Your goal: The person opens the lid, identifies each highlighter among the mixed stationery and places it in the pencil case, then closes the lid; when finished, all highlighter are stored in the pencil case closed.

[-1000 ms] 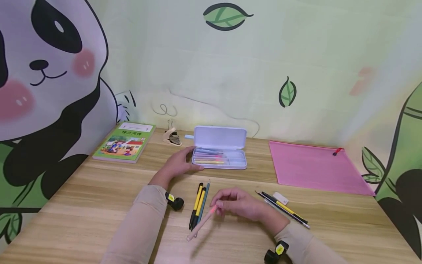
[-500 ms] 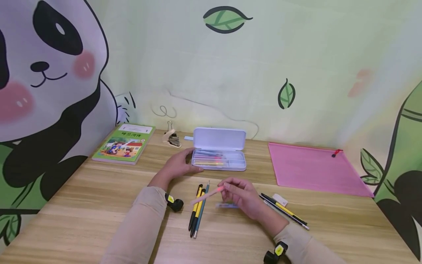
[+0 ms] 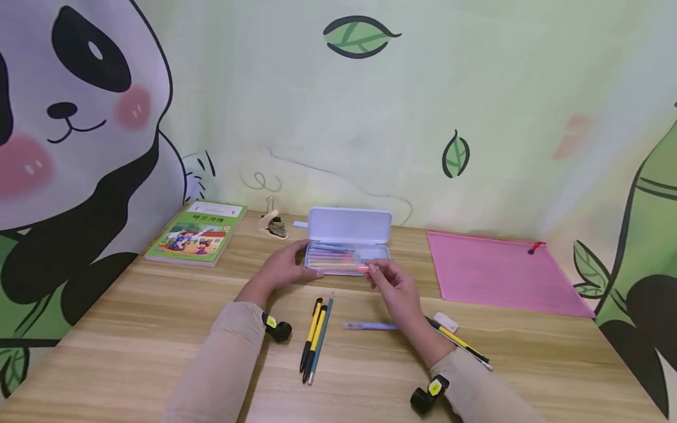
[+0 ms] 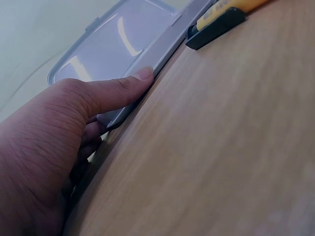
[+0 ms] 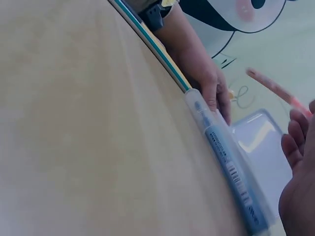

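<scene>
My left hand (image 3: 280, 269) holds the left end of an open lilac pencil case (image 3: 349, 226), its thumb (image 4: 120, 93) along the front edge and its other fingers behind. My right hand (image 3: 400, 294) pinches a slim pink pen (image 5: 271, 87) by its bright coral end, over the case's front compartment. Several pale pens (image 3: 333, 257) lie inside the case. A blue highlighter (image 5: 231, 169) with a clear cap lies on the table below my right hand. Left of it, two yellow-and-black pens (image 3: 314, 339) and a blue-green pencil (image 3: 322, 338) lie side by side.
A green book (image 3: 197, 234) lies at the back left, near a beige stapler-like item and binder clip (image 3: 272, 225). At the right are a pink zip pouch (image 3: 502, 273), a white eraser (image 3: 446, 322) and another yellow-and-black pen (image 3: 465, 345), partly behind my right forearm.
My right hand has carried the pink pen up and away from me, from above the table to the pencil case. The blue highlighter has come into sight. My left hand has stayed on the case.
</scene>
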`<state>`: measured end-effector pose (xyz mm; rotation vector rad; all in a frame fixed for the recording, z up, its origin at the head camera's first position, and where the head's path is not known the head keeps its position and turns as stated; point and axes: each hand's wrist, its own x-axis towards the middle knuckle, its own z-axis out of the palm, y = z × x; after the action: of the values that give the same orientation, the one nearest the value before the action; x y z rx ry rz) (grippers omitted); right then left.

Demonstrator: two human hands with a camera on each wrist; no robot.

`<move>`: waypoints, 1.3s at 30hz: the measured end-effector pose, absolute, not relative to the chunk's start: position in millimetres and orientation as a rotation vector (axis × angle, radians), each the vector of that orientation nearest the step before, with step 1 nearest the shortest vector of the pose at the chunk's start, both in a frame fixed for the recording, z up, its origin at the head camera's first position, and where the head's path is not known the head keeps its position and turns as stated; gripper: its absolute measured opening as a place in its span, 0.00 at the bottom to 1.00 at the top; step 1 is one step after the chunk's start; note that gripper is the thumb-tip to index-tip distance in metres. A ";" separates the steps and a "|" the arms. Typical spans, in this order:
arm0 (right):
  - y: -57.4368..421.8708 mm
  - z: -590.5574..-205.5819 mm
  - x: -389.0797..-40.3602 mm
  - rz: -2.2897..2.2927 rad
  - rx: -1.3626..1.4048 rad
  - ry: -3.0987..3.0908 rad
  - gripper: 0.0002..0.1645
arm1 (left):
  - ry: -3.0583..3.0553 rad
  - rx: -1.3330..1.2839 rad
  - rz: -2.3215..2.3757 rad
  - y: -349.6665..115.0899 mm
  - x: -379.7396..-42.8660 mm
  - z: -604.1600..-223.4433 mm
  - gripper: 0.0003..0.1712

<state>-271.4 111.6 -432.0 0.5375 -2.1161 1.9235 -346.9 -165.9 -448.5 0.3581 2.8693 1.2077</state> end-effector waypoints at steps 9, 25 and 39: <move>89.9 -418.8 -301.7 1.553 0.435 -2.182 0.10 | 2.865 0.339 1.196 -167.7 -347.1 -456.5 0.62; 93.9 -447.1 -324.0 1.175 0.489 -2.505 0.10 | 2.853 0.366 1.227 -164.6 -344.0 -455.1 0.61; 91.2 -443.4 -326.2 1.178 0.477 -2.535 0.10 | 2.870 0.360 1.215 -167.4 -349.0 -452.6 0.62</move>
<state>-326.2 91.2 -443.4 0.4770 -2.5352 1.1783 -349.0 -167.4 -452.6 0.3604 2.8702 1.2148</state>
